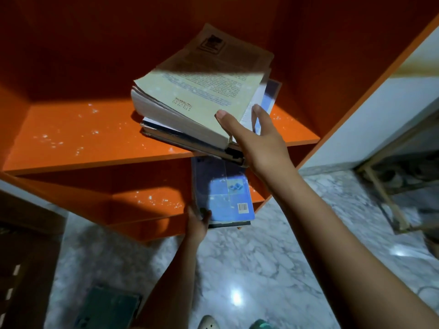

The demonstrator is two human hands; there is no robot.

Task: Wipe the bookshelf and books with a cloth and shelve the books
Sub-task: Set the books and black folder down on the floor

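Note:
An orange bookshelf (71, 138) fills the upper view, its upper board speckled with white dust. A stack of books lies on that board, jutting over its front edge: a thick cream-covered book (197, 91) on top of thinner dark ones (190, 141). My right hand (256, 138) grips the stack's near corner, thumb on the cream cover, fingers round the far side. Lower down, my left hand (198, 224) holds a blue book (225, 193) by its bottom left corner, in front of the lower shelf board (152, 200). No cloth is visible.
A marble floor (249, 269) lies below. A dark green book (109, 307) rests on the floor at bottom left. Dark wooden furniture (21, 257) stands at the left, a white wall and a wooden frame (384, 193) at the right. Footwear tips (209, 322) show at the bottom edge.

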